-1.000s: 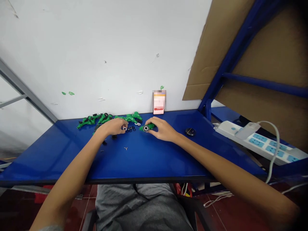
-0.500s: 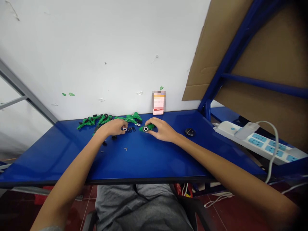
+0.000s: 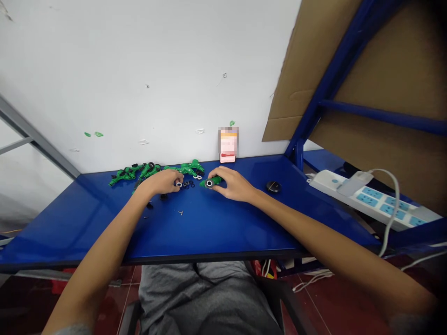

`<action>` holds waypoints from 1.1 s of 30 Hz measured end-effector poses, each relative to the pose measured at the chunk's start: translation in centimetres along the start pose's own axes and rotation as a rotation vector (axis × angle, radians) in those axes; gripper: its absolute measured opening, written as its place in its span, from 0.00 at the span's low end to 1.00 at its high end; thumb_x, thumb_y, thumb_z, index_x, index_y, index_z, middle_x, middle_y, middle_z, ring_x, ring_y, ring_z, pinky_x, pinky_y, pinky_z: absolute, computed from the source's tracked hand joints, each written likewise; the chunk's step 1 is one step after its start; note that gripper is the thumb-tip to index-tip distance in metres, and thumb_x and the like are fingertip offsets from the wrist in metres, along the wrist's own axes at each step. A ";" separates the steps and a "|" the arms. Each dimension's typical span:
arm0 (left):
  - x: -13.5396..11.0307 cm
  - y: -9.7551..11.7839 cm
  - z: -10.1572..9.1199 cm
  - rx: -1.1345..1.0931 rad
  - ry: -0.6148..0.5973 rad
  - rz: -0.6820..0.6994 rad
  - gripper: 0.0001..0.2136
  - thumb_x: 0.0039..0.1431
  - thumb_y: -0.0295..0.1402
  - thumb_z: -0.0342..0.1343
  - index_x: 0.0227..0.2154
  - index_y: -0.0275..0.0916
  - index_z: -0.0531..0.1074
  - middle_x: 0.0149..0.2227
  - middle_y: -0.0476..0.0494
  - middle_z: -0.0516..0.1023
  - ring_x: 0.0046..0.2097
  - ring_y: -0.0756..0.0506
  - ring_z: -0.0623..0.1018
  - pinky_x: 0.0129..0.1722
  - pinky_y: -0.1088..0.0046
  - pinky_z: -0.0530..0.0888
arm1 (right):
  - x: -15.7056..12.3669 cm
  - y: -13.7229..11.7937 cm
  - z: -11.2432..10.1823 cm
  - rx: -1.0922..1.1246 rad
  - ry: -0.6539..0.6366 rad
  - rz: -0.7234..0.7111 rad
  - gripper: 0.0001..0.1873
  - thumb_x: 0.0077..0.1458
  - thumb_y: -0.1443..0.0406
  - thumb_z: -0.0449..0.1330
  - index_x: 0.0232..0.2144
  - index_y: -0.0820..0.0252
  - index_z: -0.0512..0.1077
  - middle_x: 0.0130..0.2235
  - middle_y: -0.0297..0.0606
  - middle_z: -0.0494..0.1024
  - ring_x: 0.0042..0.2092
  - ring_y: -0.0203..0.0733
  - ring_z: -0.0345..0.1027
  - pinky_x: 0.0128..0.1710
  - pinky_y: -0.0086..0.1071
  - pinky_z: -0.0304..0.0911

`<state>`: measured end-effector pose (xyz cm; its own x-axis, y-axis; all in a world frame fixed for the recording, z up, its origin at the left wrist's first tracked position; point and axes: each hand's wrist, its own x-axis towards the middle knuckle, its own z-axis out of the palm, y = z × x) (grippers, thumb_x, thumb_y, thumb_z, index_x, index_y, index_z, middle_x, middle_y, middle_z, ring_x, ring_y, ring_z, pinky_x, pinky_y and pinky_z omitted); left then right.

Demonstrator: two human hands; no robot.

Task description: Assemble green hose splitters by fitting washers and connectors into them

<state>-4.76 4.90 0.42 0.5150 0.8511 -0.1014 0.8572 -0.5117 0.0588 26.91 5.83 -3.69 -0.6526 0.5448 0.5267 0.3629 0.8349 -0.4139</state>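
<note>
My right hand [image 3: 235,184] is shut around a green plastic pipe fitting [image 3: 211,182], whose end shows a black-and-white ring opening toward my left hand. The fingertips of my left hand [image 3: 162,181] pinch a small white ring [image 3: 179,184] close to that fitting. Just beyond them lie small black rubber rings [image 3: 187,185]. Further back, a heap of green plastic fittings [image 3: 148,171] runs along the wall. A tiny metal screw [image 3: 180,212] lies nearer the front.
The glossy blue table [image 3: 209,228] meets a white wall at the back. A black round object [image 3: 273,186] sits to the right, and a blurred card [image 3: 228,145] leans on the wall. A white power strip [image 3: 366,197] with a cable lies right, below a blue shelf frame [image 3: 335,79] and cardboard.
The whole scene sits slightly higher and further left as my head shifts. Both hands stay close together with the same items in them.
</note>
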 end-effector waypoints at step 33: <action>-0.2 0.4 -0.7 0.012 0.034 -0.038 0.11 0.55 0.28 0.61 0.41 0.40 0.79 0.37 0.45 0.85 0.35 0.45 0.79 0.35 0.69 0.68 | 0.0 -0.1 -0.1 -0.002 0.002 0.001 0.08 0.66 0.61 0.65 0.47 0.51 0.73 0.47 0.41 0.81 0.47 0.50 0.76 0.48 0.44 0.70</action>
<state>-4.51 4.58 1.18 0.4823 0.8733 -0.0697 0.8760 -0.4803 0.0432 26.95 5.74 -3.53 -0.6509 0.5461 0.5274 0.3652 0.8343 -0.4131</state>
